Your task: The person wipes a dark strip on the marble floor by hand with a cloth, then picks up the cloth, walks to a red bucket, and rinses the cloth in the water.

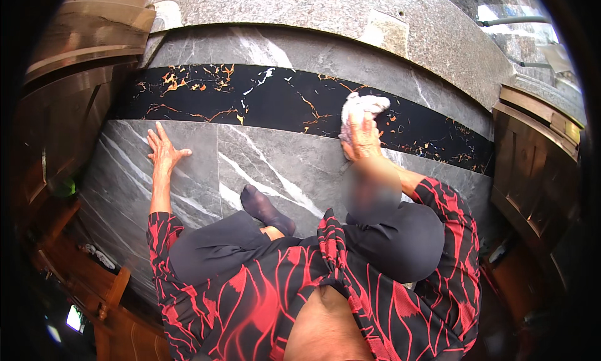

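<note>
My right hand [363, 136] presses a crumpled white cloth [369, 103] onto the black marble strip [275, 98] with gold and white veins. Its fingers lie over the cloth, which bunches up around them. To the left, my left hand [164, 151] rests on the grey veined floor tile [188, 179], fingers spread, just on the near side of the black strip. Nothing is in that hand. A blurred patch covers part of the area below my right wrist.
Beyond the strip lies a grey tile band, then a rough stone step [300, 7]. Brown door panels stand at the left [81, 54] and right [532, 154]. My socked foot [266, 211] is on the tile between my knees. Wooden furniture [113, 292] stands at lower left.
</note>
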A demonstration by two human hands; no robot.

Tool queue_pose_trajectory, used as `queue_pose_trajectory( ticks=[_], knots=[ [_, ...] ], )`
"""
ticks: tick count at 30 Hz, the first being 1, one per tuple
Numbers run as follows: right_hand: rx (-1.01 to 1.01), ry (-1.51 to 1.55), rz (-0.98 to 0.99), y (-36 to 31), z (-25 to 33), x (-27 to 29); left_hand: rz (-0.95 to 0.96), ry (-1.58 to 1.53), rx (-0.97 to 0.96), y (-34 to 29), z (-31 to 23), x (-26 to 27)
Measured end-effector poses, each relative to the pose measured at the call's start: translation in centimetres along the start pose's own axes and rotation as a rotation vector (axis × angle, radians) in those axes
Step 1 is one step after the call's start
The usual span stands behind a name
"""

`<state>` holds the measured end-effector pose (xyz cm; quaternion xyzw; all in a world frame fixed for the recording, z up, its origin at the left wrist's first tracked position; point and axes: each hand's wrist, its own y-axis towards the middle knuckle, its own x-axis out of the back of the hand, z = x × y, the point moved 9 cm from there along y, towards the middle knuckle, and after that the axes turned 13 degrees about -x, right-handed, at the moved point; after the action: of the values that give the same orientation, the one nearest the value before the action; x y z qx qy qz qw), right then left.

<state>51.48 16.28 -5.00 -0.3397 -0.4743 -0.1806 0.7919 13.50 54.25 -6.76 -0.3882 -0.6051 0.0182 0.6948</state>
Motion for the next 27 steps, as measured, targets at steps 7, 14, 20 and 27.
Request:
queue_pose_trajectory(
  ticks=[7,14,20,27],
  knots=[
    [0.522,0.126,0.248,3.2,18.0,-4.2,0.008,-0.074,-0.012,0.7,2.2,-0.5],
    [1.302,-0.346,0.360,-1.5,15.7,0.6,-0.109,-0.184,-0.096,-0.4,2.4,0.4],
    [1.617,-0.260,0.349,-2.2,15.6,-2.8,-0.142,-0.228,-0.100,-0.1,2.1,0.1],
    [1.819,-0.232,0.145,0.8,29.6,-6.2,-0.144,-0.214,-0.109,-0.8,2.4,-0.3]
  ],
)
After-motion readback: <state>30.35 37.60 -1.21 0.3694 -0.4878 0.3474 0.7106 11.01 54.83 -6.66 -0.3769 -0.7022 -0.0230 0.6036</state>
